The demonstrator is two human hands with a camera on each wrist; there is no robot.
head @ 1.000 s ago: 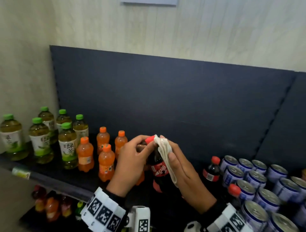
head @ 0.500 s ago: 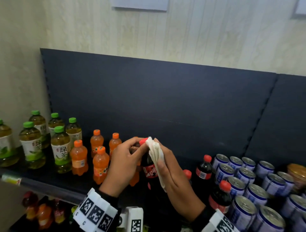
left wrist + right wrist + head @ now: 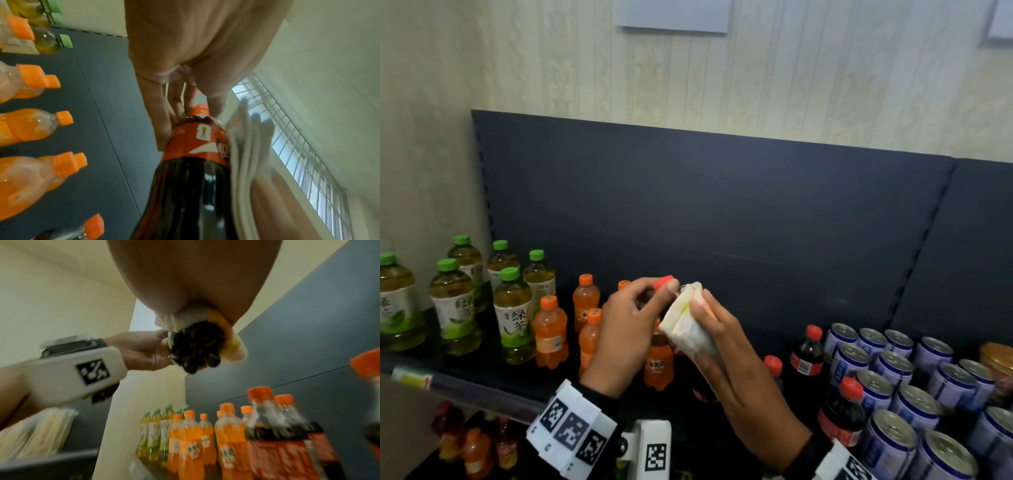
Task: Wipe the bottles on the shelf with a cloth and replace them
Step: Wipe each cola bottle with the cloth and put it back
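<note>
A dark cola bottle (image 3: 191,191) with a red cap (image 3: 663,281) and red label is held up above the shelf. My left hand (image 3: 633,318) pinches its cap and neck from the left. On the bottle's right side, my right hand (image 3: 717,339) wraps a folded white cloth (image 3: 688,322) around the body. In the right wrist view the cloth (image 3: 195,318) covers the bottle's upper part, and its dark base (image 3: 195,350) faces the camera. The left wrist view shows the cloth (image 3: 246,154) pressed along the label.
Green tea bottles (image 3: 513,308) stand at the left of the dark shelf (image 3: 482,373). Orange soda bottles (image 3: 549,335) stand beside them. More cola bottles (image 3: 808,356) and several cans (image 3: 893,370) fill the right. A lower shelf holds further bottles (image 3: 476,445).
The cloth has slid down from the bottle's cap and neck to its body, and my right hand now wraps it around the bottle. The camera view has tilted upward.
</note>
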